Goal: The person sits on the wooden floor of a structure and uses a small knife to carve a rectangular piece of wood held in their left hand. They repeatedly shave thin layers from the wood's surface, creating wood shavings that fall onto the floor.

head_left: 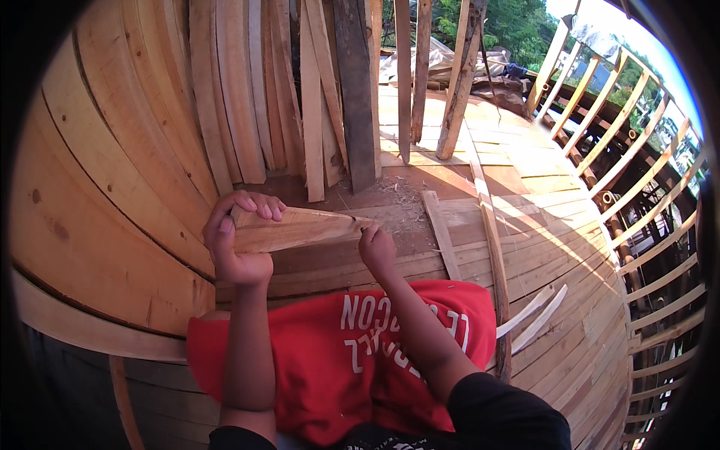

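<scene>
A tapered, wedge-shaped piece of wood [289,231] is held up over my lap, its wide end to the left and its narrow end to the right. My left hand [240,236] is closed round the wide end, fingers over the top edge and palm beneath. At the narrow tip, my right hand [377,250] is closed in a pinch. A small dark bit shows at its fingertips, too small to name. Near that tip the wood has a dark notch or mark. Red cloth [300,352] with white lettering covers my lap below both hands.
Curved planking [112,172] rises on the left. Upright boards [240,90] lean at the back beside a dark post [355,97]. Wood shavings [401,196] and loose strips [442,236] lie on the plank floor [570,300]. An open slatted frame [637,187] curves along the right.
</scene>
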The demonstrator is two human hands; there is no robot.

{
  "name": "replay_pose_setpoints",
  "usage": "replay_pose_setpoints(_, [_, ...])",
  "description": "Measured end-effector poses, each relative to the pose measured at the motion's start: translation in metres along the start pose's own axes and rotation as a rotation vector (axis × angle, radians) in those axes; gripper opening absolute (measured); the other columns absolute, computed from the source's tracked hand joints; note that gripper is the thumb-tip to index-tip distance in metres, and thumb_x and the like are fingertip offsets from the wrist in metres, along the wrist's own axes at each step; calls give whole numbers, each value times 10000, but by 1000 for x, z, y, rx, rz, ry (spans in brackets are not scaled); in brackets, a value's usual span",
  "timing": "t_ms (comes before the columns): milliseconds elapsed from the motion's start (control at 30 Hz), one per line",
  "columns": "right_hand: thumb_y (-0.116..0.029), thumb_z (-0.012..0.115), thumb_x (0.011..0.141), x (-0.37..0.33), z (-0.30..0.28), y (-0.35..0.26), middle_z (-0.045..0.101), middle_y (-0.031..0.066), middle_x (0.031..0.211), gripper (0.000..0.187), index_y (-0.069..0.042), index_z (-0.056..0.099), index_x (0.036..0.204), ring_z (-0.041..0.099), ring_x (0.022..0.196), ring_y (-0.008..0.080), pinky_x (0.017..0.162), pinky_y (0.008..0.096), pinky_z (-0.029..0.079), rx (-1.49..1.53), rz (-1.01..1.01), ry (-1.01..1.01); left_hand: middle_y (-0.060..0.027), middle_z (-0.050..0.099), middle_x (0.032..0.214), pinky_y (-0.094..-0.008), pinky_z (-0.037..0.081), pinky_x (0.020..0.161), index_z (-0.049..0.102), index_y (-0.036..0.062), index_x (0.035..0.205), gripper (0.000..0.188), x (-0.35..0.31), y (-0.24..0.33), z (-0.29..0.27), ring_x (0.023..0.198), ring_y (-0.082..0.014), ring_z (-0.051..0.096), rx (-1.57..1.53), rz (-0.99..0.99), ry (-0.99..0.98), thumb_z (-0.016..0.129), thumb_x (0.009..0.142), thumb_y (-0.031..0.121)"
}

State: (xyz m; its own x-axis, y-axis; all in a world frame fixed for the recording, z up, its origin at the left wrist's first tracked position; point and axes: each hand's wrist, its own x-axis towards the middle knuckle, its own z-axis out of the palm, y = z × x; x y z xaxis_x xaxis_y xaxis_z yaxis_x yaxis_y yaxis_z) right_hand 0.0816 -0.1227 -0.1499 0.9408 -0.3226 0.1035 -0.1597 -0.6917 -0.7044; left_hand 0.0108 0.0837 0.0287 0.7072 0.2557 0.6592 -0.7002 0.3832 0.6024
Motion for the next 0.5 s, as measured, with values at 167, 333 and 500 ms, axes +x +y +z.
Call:
replay_pose_setpoints(167, [-346, 329, 956, -27, -27, -51, 632, 310, 788, 553, 54, 675, 795, 622, 808, 497, 784, 556, 484, -21, -47, -119, -97, 489, 776, -410, 428, 792, 480, 42, 927, 305, 5, -3, -21, 753, -229, 505, -20, 6, 65, 400, 867, 330])
replay_pose_setpoints(333, [-341, 323, 962, -18, -6, -23, 631, 312, 789, 553, 49, 682, 806, 623, 812, 493, 778, 547, 490, 45, -36, -79, -96, 491, 800, -414, 429, 798, 475, 46, 929, 308, 1, -7, -11, 775, -233, 506, -2, -3, 53, 391, 865, 336])
replay_pose_setpoints(500, [-331, 322, 966, -21, -11, -44, 633, 302, 774, 552, 46, 680, 781, 626, 792, 488, 754, 542, 497, -17, -14, -102, -116, 514, 754, -414, 464, 750, 501, 7, 911, 332, 8, -8, -18, 728, -237, 528, -9, 36, 233, 394, 843, 313])
